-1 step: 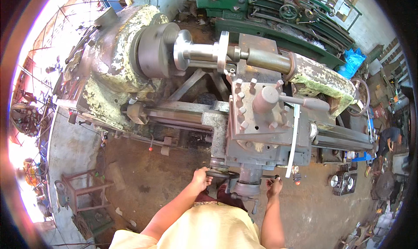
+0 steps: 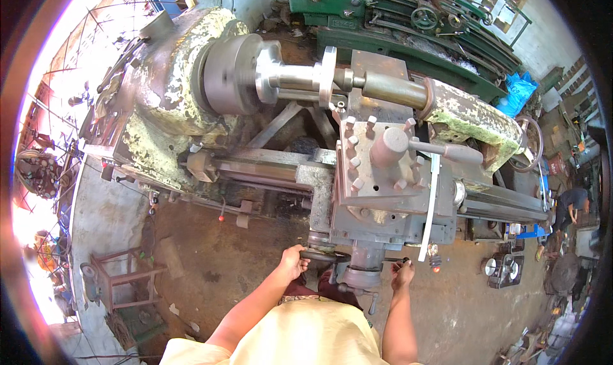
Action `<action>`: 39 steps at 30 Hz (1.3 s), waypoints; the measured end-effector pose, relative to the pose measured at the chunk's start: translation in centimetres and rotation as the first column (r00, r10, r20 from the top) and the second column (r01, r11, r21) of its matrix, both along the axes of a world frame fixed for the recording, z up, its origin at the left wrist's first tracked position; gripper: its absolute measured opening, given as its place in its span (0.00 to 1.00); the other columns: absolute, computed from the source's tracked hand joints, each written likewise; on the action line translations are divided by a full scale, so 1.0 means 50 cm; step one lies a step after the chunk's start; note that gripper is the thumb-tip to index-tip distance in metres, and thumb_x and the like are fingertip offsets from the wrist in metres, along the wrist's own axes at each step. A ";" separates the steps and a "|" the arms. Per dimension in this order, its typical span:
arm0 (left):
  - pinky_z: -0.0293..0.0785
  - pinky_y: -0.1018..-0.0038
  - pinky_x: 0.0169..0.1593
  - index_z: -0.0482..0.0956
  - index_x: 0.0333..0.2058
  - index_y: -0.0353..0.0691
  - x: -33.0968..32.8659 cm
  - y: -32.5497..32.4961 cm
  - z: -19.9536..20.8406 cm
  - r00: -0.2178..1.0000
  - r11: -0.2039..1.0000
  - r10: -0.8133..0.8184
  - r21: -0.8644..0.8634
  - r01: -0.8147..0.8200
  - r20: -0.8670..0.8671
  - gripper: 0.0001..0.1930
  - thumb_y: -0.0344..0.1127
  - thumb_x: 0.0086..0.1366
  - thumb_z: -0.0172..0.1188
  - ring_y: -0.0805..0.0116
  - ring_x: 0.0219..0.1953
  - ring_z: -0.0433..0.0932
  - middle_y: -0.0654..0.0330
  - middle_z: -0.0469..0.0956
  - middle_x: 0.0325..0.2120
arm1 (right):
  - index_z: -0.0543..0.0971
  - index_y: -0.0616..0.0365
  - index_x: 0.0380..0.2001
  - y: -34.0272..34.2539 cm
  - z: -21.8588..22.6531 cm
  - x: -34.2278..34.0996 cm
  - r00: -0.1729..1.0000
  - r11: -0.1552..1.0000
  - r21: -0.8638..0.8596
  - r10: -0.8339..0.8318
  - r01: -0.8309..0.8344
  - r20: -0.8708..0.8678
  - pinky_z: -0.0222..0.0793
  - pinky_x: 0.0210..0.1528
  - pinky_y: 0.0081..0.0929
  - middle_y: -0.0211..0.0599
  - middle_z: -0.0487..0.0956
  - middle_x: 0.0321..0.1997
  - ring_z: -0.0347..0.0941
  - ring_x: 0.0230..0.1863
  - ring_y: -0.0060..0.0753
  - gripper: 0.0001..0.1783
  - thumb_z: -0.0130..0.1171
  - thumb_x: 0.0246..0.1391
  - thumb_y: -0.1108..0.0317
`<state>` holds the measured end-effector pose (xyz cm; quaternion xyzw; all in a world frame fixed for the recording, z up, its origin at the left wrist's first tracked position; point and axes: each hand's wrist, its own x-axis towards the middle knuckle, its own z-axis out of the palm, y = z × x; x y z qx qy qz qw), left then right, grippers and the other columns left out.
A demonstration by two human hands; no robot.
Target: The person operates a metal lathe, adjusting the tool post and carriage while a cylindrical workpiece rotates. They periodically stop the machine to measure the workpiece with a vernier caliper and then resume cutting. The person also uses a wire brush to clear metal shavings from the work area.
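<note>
At the front of a large worn lathe, my left hand (image 2: 293, 263) is closed round the rim of a dark handwheel (image 2: 325, 256). Farther right, my right hand (image 2: 402, 273) grips the dark end of a short lever (image 2: 394, 259) beside the cross-slide's round housing (image 2: 361, 277). A turned metal workpiece (image 2: 297, 76) with two flanges runs between the blurred chuck (image 2: 231, 74) and the tailstock quill (image 2: 396, 88). Above my hands sits the square tool post (image 2: 377, 160), studded with several bolts and fitted with a long clamping handle (image 2: 456, 152). The cutting tip is hard to make out.
A pale strip (image 2: 431, 205) hangs from the tool post. Behind stands a green lathe (image 2: 408, 45); a blue bag (image 2: 518, 91) lies to its right. A metal stool frame (image 2: 131, 279) is on the left floor. Another person (image 2: 570, 205) bends down at far right.
</note>
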<state>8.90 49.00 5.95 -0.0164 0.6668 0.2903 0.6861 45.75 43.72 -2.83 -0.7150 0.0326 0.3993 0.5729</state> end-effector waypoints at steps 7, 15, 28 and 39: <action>0.67 0.68 0.18 0.74 0.30 0.38 0.009 -0.007 -0.032 0.997 1.000 0.026 0.000 -0.026 -0.075 0.13 0.43 0.64 0.52 0.68 0.14 0.69 0.57 0.71 0.18 | 0.77 0.64 0.31 0.013 -0.094 0.068 0.883 0.833 -0.498 0.402 -0.242 0.244 0.69 0.22 0.32 0.41 0.76 0.21 0.74 0.22 0.32 0.16 0.48 0.67 0.62; 0.70 0.69 0.16 0.70 0.35 0.32 0.024 -0.010 -0.028 0.977 0.998 0.041 0.048 -0.032 -0.207 0.16 0.43 0.62 0.54 0.67 0.15 0.72 0.54 0.73 0.20 | 0.79 0.63 0.24 0.018 -0.160 0.084 0.876 0.846 -0.371 0.460 -0.383 0.144 0.65 0.19 0.31 0.36 0.76 0.20 0.71 0.21 0.30 0.18 0.55 0.62 0.59; 0.55 0.43 0.66 0.37 0.70 0.38 0.083 -0.046 0.028 0.602 0.869 -0.394 -0.068 0.490 -0.694 0.63 0.67 0.50 0.66 0.39 0.72 0.41 0.40 0.33 0.71 | 0.81 0.68 0.29 0.111 -0.036 0.193 0.695 0.889 -0.102 0.415 -0.445 0.587 0.70 0.35 0.38 0.46 0.80 0.31 0.75 0.31 0.42 0.10 0.60 0.51 0.68; 0.47 0.41 0.68 0.33 0.71 0.42 0.093 -0.064 0.054 0.624 0.815 -0.454 -0.014 0.579 -0.636 0.67 0.67 0.46 0.70 0.41 0.73 0.29 0.41 0.23 0.70 | 0.82 0.69 0.32 0.103 0.368 0.163 0.516 0.820 -0.196 0.503 -0.537 0.693 0.72 0.39 0.41 0.50 0.83 0.37 0.76 0.36 0.46 0.18 0.64 0.55 0.60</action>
